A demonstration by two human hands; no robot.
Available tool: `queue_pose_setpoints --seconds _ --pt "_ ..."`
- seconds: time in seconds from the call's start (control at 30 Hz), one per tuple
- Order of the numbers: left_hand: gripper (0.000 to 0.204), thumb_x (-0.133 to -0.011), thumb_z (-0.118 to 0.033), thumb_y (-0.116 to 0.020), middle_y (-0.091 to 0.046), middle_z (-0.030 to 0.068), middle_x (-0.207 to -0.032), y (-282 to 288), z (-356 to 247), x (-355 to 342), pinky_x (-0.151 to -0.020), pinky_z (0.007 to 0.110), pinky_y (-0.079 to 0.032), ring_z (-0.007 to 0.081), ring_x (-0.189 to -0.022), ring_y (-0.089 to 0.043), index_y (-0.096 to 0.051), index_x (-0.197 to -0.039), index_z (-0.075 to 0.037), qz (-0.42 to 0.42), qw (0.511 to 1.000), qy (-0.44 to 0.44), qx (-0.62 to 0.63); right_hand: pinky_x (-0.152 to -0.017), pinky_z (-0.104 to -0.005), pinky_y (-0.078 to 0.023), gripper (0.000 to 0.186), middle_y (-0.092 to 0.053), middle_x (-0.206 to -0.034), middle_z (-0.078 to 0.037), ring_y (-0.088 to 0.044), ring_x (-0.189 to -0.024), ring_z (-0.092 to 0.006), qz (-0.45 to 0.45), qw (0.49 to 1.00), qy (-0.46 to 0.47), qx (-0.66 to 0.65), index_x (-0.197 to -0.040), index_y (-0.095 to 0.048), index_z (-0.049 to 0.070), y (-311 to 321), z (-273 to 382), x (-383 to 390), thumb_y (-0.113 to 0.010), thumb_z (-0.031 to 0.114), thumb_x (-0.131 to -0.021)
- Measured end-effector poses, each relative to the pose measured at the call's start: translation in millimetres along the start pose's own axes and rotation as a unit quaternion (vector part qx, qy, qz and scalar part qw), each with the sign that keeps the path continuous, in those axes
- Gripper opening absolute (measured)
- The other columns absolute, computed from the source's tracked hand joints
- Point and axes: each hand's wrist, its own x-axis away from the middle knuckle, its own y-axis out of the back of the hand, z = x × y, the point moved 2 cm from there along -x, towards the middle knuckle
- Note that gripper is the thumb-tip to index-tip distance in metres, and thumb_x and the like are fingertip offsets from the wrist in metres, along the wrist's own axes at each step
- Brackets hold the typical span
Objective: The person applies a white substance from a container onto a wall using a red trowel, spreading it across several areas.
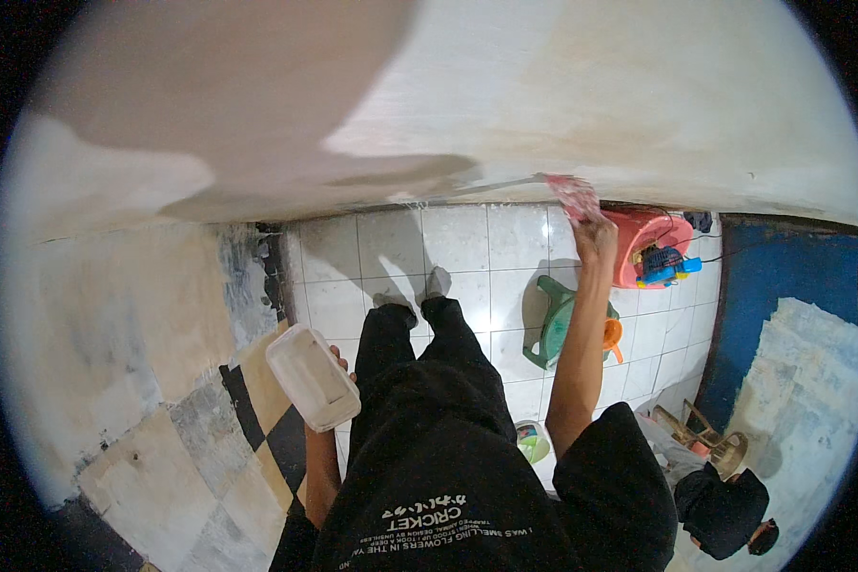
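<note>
My left hand [338, 367] grips a white rectangular plastic container [312, 377] at the lower left, which has some pale residue inside. My right hand [589, 238] reaches forward, closed around a flat tool [567, 191] with a blurred pink and white part, held at the low part of the pale, patchy wall [639, 105]. Whether the tool touches the wall I cannot tell. Shadows fall across the wall's left half.
White floor tiles [458, 238] lie around my feet. A pink tub [629, 229] holding a blue-black tool [667, 267], a green stool [548, 334] and an orange scoop [613, 334] are right. A checkered wall [191, 439] is left. A person [720, 505] is at lower right, near a blue panel [782, 267].
</note>
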Motion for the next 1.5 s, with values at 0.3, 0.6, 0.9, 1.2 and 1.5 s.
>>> queue_pose_setpoints --seconds 0.3,0.6,0.9,1.2,1.5 --pt "0.06 -0.086 -0.041 -0.055 -0.038 0.0158 -0.135 0 5 -4 -0.096 0.058 -0.035 0.0342 -0.118 -0.043 -0.036 -0.135 -0.014 -0.001 1.0 0.015 0.012 -0.085 -0.0529 -0.048 0.03 -0.056 -0.107 -0.023 -0.057 -0.097 -0.0384 -0.094 0.939 -0.178 -0.279 -0.113 -0.046 -0.006 -8 -129 -44 -0.035 0.002 -0.087" --pt "0.061 -0.086 -0.041 -0.055 -0.038 0.015 -0.136 22 -9 18 -0.097 0.058 -0.035 0.0345 -0.12 -0.042 -0.034 -0.137 -0.014 -0.016 1.0 -0.004 0.023 -0.083 -0.0485 -0.05 0.027 -0.059 -0.093 -0.024 -0.059 -0.087 -0.0376 -0.057 0.942 -0.104 -0.315 -0.107 -0.048 -0.011 -19 -89 -76 -0.04 -0.001 -0.083" --pt "0.064 -0.085 -0.044 -0.055 -0.038 0.017 -0.134 15 -7 0 -0.098 0.059 -0.034 0.0362 -0.119 -0.042 -0.034 -0.136 -0.011 0.034 0.999 0.022 0.031 -0.091 -0.0509 -0.044 0.029 -0.054 -0.112 -0.023 -0.054 -0.104 -0.0352 -0.008 0.994 -0.006 -0.105 -0.109 -0.051 -0.009 -6 -54 0 -0.039 0.002 -0.086" --pt "0.063 -0.085 -0.044 -0.055 -0.038 0.016 -0.136 3 -7 2 -0.099 0.059 -0.032 0.035 -0.12 -0.042 -0.034 -0.136 -0.012 0.036 0.998 0.037 0.039 -0.084 -0.053 -0.048 0.025 -0.058 -0.101 -0.026 -0.059 -0.095 -0.0365 -0.048 0.967 -0.03 -0.25 -0.1 -0.054 -0.01 -57 -14 -44 -0.041 0.003 -0.083" --pt "0.063 -0.085 -0.044 -0.055 -0.038 0.0155 -0.136 22 -14 -4 -0.099 0.058 -0.032 0.0343 -0.12 -0.042 -0.034 -0.136 -0.014 0.06 0.995 0.073 0.017 -0.075 -0.0545 -0.051 0.025 -0.056 -0.097 -0.031 -0.057 -0.092 -0.0436 -0.181 0.919 -0.154 -0.314 -0.097 -0.048 -0.016 -38 -83 -47 -0.038 0.003 -0.086"
